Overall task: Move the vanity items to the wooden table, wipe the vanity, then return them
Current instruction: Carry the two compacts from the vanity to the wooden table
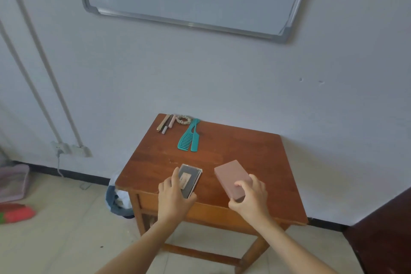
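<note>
Against the white wall, the wooden table (244,144) has bare wood across its middle and far right, with teal combs (189,138) at the far left. My left hand (172,198) is curled round the dark case (191,177) and my right hand (251,198) round the pink box (231,176). Both lie at the near edge, long axes running away from me.

combs (188,137) behind (far edge), two boxes (231,178) in front, on table (255,147)
</note>
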A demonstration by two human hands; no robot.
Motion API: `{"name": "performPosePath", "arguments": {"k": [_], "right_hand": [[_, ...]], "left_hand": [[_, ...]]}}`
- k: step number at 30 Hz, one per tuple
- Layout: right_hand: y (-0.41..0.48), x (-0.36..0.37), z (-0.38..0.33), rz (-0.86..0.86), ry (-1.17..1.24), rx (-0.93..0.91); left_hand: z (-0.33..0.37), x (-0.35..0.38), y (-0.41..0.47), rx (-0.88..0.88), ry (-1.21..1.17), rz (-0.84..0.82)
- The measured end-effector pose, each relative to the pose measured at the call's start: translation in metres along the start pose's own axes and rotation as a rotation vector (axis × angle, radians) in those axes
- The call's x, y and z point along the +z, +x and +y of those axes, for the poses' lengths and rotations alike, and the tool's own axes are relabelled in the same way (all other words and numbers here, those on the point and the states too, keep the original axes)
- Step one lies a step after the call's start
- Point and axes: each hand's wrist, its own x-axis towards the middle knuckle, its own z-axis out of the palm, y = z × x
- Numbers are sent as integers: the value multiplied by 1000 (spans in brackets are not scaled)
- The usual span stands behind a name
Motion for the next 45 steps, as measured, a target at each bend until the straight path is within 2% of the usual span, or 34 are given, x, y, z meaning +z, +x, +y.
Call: {"name": "performPosePath", "arguments": {"k": [6, 14, 20, 33, 40, 45], "right_hand": [[105, -2, 44, 35, 49, 46], [174, 16, 76, -35, 107, 98], [193, 34, 83, -75, 140, 136], [234, 35, 85, -35, 79, 259], [250, 41, 76, -32, 25, 284], [252, 48, 72, -41, -5, 310]], "left_hand": [[40, 40, 91, -15, 86, 44], [62, 95, 146, -145, 181, 46], [59, 120, 173, -194, 251, 2], [73, 142, 274, -149, 323, -26], [73, 145, 293, -98, 478, -33], [70, 151, 301, -125, 513, -42]]}}
